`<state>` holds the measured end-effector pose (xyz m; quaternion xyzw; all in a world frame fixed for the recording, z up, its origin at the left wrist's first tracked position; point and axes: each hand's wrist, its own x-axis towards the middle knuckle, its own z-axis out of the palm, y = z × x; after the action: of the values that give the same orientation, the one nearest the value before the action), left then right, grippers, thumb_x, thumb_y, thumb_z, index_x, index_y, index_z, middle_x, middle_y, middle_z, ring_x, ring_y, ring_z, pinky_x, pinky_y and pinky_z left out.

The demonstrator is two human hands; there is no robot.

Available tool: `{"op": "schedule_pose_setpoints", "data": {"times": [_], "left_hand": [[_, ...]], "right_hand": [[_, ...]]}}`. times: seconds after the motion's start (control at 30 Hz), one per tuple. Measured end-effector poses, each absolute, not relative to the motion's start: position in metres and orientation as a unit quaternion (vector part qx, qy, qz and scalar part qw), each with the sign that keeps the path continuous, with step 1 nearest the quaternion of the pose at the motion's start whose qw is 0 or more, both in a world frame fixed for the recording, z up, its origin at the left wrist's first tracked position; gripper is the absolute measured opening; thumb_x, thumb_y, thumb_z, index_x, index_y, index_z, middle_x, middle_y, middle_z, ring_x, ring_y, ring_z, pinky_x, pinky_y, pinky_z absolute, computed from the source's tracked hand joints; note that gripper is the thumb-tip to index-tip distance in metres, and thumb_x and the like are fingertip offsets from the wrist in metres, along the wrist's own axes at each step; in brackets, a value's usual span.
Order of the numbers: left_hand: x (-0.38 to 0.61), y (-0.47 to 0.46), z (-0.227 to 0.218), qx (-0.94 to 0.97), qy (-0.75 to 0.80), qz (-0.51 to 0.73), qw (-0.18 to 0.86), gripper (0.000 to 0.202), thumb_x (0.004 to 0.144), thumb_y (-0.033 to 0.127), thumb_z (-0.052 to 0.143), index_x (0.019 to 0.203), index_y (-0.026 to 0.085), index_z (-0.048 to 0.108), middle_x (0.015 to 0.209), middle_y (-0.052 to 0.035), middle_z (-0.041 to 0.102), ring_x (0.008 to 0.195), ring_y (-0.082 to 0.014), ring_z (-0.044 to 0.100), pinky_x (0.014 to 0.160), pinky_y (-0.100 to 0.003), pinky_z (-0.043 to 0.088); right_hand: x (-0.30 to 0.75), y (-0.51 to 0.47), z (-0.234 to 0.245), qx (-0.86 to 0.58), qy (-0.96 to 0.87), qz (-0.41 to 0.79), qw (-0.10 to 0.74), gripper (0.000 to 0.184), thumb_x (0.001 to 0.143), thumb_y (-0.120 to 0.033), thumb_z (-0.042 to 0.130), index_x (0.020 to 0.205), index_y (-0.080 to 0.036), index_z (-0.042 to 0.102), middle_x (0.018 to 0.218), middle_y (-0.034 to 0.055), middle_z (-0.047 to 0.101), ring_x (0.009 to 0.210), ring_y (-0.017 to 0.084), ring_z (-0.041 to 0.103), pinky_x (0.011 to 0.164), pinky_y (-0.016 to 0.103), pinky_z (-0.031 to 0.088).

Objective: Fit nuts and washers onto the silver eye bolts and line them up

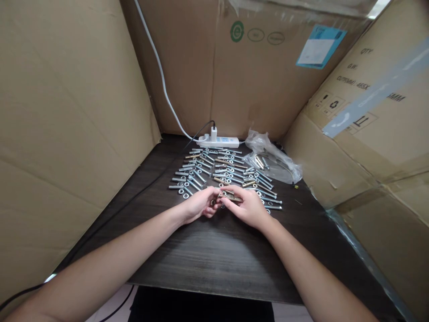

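My right hand [248,206] is closed around a brass-coloured metal bolt [230,196], thumb below it and fingers above. Close against the bolt's left end are the curled fingers of my left hand [202,205]. Whether they grip the bolt's end or a small part on it is hidden. Just beyond both hands lie several rows of silver and brass-coloured bolts [231,169], mostly lying sideways or slanting. Loose washers [186,196] are scattered among them, and some bolts are partly covered by my hands.
Behind the rows, a white power strip [219,142] holds a plug. A clear plastic bag [273,161] with a few bolts lies at the back right. Cardboard walls [187,80] enclose the dark table [208,255] on three sides. A black cable [134,197] crosses its left side.
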<state>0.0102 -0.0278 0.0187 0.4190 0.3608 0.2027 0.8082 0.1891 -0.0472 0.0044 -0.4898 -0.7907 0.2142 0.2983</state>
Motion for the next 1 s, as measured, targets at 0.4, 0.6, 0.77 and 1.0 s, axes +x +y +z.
{"op": "schedule_pose_setpoints", "data": {"times": [0.4,0.6,0.77,1.0], "left_hand": [[0.0097,-0.0263,0.0171,0.442,0.359,0.222,0.792,0.023,0.086,0.031,0.036,0.068,0.016,0.038,0.061,0.0042,0.037,0.042,-0.0031,0.021,0.044,-0.02,0.012],[0.0091,-0.0267,0.0172,0.436,0.339,0.224,0.803,0.026,0.088,0.029,0.034,0.067,0.015,0.038,0.063,0.0038,0.035,0.043,-0.0031,0.021,0.044,-0.02,0.014],[0.0088,-0.0255,0.0147,0.412,0.32,0.24,0.818,0.026,0.089,0.032,0.035,0.07,0.016,0.039,0.064,0.0044,0.033,0.043,-0.0033,0.02,0.043,-0.019,0.015],[0.0092,-0.0262,0.0121,0.403,0.337,0.268,0.807,0.029,0.09,0.037,0.039,0.072,0.015,0.042,0.064,0.0041,0.036,0.042,-0.0021,0.022,0.043,-0.018,0.014]], "right_hand": [[0.1894,-0.0508,0.01,-0.477,-0.734,0.244,0.418,0.016,0.085,-0.028,0.053,0.094,-0.018,0.06,0.058,-0.0037,0.05,0.044,0.009,0.04,0.044,0.021,0.03],[0.1906,-0.0492,0.0091,-0.451,-0.737,0.214,0.456,0.01,0.09,-0.024,0.043,0.088,-0.018,0.05,0.062,-0.0035,0.045,0.053,0.01,0.041,0.052,0.023,0.032],[0.1887,-0.0466,0.0048,-0.443,-0.778,0.238,0.376,0.011,0.092,-0.024,0.041,0.095,-0.019,0.05,0.073,-0.0005,0.054,0.064,0.013,0.05,0.062,0.025,0.037],[0.187,-0.0457,0.0074,-0.421,-0.798,0.243,0.356,0.014,0.091,-0.025,0.048,0.099,-0.02,0.058,0.085,0.0013,0.064,0.073,0.014,0.058,0.067,0.024,0.043]]}}
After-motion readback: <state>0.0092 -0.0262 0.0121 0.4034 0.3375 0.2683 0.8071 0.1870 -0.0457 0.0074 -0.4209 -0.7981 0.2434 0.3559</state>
